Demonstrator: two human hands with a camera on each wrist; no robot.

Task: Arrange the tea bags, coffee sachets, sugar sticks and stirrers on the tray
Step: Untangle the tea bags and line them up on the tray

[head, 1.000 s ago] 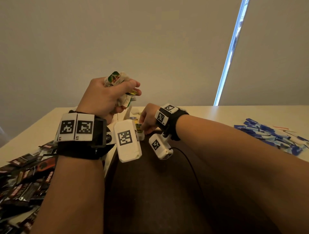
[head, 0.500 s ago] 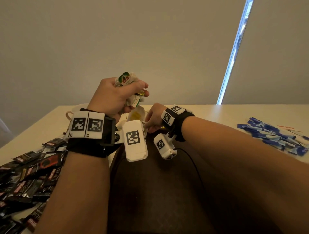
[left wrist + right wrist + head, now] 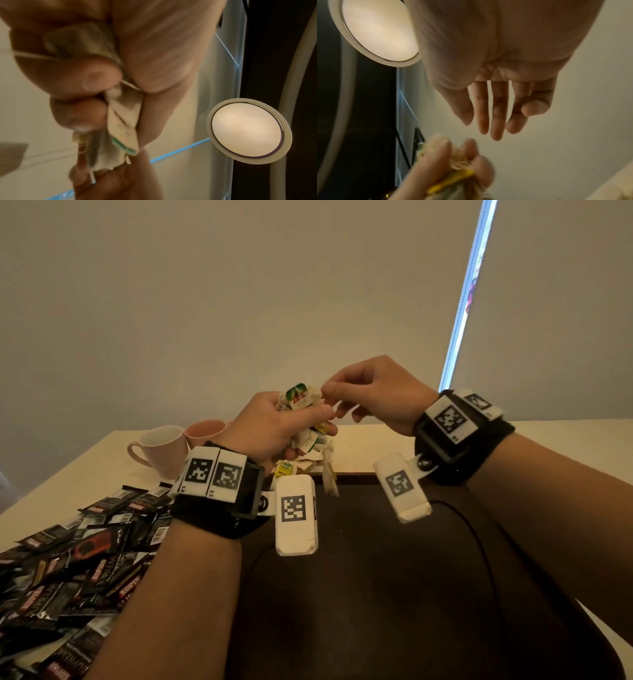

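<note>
Clutching tea bags in left hand, right hand fingers relaxed in wrist view, pinching unclear overhead

Pretty plain room: a big beige wall fills the top half, with a thin bright blue-white window strip up at 1 o'clock. The wrist views catch a round ceiling light glowing warm, and a pale tabletop sits at 9 o'clock.
</note>
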